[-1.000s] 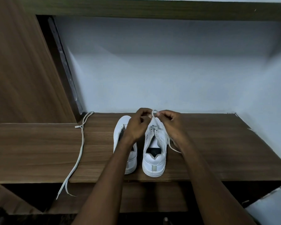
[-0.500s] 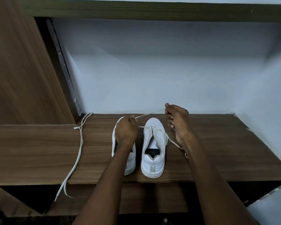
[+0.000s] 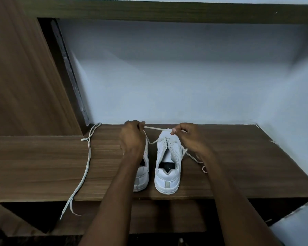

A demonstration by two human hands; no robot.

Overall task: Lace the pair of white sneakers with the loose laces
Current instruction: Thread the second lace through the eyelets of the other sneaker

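Note:
Two white sneakers stand heel-toward-me on a wooden shelf point(image 3: 238, 166). The right sneaker point(image 3: 167, 167) has a white lace point(image 3: 154, 128) threaded through its front eyelets. My left hand point(image 3: 132, 139) pinches one part of that lace above the left sneaker point(image 3: 142, 176), which my forearm mostly hides. My right hand point(image 3: 188, 137) pinches the lace over the right sneaker's toe. The lace stretches taut between both hands. Its other end trails off the shoe's right side point(image 3: 194, 158). A second loose lace point(image 3: 86, 162) lies on the shelf at the left, hanging over the front edge.
A wooden side panel point(image 3: 25, 77) rises at the left and a wooden board point(image 3: 167, 11) runs overhead. A pale wall point(image 3: 185, 77) closes the back and right. Below the shelf's front edge is a dark gap.
My left hand has risen and shifted toward the wall, drawing the lace up. My right hand turned and now pinches the lace over the toe. The lace between them runs flatter.

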